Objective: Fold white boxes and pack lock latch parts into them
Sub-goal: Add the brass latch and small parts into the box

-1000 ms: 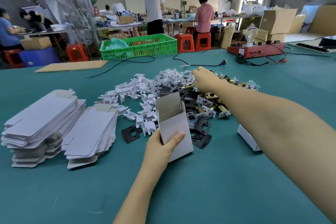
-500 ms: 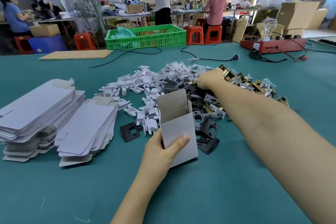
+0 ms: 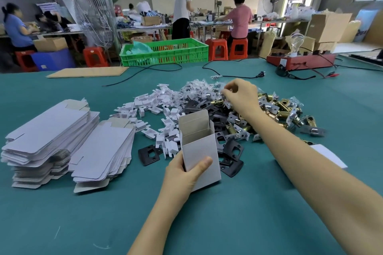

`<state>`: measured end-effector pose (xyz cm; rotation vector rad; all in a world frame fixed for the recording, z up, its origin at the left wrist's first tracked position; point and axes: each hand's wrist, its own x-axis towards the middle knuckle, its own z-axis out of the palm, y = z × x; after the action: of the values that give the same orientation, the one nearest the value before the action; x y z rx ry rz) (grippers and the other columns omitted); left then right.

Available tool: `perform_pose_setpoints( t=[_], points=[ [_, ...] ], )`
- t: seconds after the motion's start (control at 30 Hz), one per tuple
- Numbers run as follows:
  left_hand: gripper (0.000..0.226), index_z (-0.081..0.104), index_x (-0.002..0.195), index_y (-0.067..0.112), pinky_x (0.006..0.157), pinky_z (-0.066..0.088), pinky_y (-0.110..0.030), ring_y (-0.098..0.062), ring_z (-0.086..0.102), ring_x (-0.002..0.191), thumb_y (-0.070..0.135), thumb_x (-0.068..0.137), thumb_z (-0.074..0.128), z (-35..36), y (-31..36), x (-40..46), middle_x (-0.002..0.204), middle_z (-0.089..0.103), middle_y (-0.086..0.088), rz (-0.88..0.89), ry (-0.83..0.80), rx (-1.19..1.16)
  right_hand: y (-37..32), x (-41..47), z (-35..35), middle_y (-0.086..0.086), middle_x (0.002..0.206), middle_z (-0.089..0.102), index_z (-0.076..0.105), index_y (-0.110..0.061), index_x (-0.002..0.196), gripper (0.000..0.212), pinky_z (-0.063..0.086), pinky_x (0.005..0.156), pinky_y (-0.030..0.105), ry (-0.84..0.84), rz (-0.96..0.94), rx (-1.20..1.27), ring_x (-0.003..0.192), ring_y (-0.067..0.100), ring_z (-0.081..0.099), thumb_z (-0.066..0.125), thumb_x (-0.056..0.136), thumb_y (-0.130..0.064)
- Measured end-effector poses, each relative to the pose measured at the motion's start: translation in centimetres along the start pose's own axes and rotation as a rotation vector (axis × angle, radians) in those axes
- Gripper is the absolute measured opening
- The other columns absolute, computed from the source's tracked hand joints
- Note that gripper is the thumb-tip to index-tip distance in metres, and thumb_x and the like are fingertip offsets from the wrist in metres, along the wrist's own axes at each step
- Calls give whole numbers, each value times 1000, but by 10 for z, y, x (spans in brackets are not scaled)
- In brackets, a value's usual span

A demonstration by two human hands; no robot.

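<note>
Box (image 3: 200, 151) stood upright, mouth up, gripped in my left hand (image 3: 184, 174) at centre, while my right hand (image 3: 241, 97), above it, pinched a bagged part (image 3: 224, 92).

It was a factory packing floor: a wide green table (image 3: 62, 223) carried stacks of flat boxes (image 3: 49, 130) and a heap of latch parts (image 3: 275, 109), while workers (image 3: 240, 16) on red stools (image 3: 238, 47) sat at cluttered benches (image 3: 228, 21) beside cartons (image 3: 327, 27) and a green crate (image 3: 165, 54).
</note>
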<state>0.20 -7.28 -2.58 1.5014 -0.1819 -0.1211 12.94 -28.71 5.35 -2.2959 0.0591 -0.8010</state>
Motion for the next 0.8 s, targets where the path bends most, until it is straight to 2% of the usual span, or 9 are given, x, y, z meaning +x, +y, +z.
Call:
perform_pose_setpoints(
  t=[0.07,0.2,0.3,0.4,0.5,0.57,0.63,0.73,0.8],
  points=[
    [50,67,104,30,67,52,-12,-1,70,88,49,59,77,1,2,-2,96,75,19,3,7,12,-12,-26,-17,3,89,65,61,-14,89,6,52,75,26,-42,68,191,82,18,61,66,87,-11],
    [50,66,107,27,66,52,-12,-1,70,87,45,62,78,1,4,-6,96,75,16,8,7,39,-26,-74,-52,14,99,56,56,-11,106,23,61,67,37,-146,261,573,81,22,64,63,88,1],
    [51,67,108,27,68,53,-14,-5,71,90,44,61,79,1,4,-9,98,76,13,14,-5,75,-37,-99,-69,8,91,56,58,-11,110,26,61,64,34,-119,324,740,73,16,66,61,89,3],
    [46,68,104,28,71,55,-18,-9,72,92,40,62,82,2,3,-11,97,76,12,3,-15,91,-47,-113,-80,3,88,62,62,-16,101,21,59,66,32,-111,271,777,73,15,68,65,88,0],
    [38,69,105,27,78,57,-26,-11,72,92,26,71,87,0,0,-9,98,76,9,-19,-8,115,-61,-120,-85,-3,83,68,66,-18,89,19,59,71,32,-168,151,854,78,19,68,67,86,1],
    [38,70,103,28,77,57,-26,-12,72,91,27,70,87,0,0,-8,97,76,9,-24,-11,123,-71,-123,-83,-7,78,68,65,-15,85,21,58,76,30,-214,36,793,79,14,67,64,85,6],
    [39,71,101,29,71,55,-22,-11,72,89,33,65,84,2,2,-9,96,76,9,-26,0,129,-79,-127,-77,-5,77,68,64,-11,82,22,55,75,27,-229,-80,676,78,10,65,62,84,10],
    [36,72,96,33,67,53,-19,-8,71,86,35,62,82,4,3,-9,93,76,11,-24,16,148,-84,-132,-68,4,83,67,66,-9,81,21,52,69,31,-229,-175,551,80,14,63,61,83,11],
    [37,72,97,33,66,52,-18,-7,70,85,35,62,82,4,3,-9,93,76,11,-16,14,151,-83,-136,-61,4,84,67,67,-7,82,19,53,70,27,-202,-195,499,81,17,63,61,83,11]
  ],
)
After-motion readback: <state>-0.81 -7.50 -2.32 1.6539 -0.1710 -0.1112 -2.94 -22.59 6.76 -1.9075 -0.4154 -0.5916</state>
